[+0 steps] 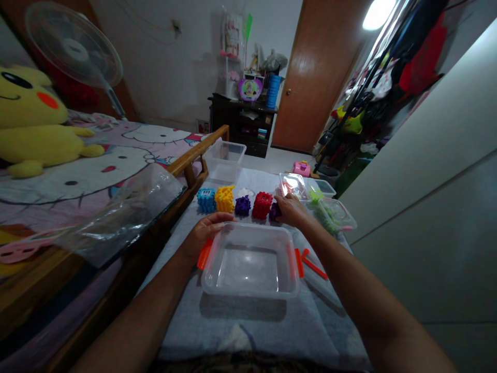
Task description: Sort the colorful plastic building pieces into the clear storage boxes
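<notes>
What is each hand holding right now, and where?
Left hand grips the clear bin at its far-left rim corner; right hand rests on the dark purple block's right side, grip unclear.

The right hand (291,210) hides most of a dark block (274,212) (grip unclear).

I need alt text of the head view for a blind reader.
The left hand rests on the far rim of an empty clear box on a grey cloth. The right hand touches a dark purple block ending a row of coloured blocks.
</notes>
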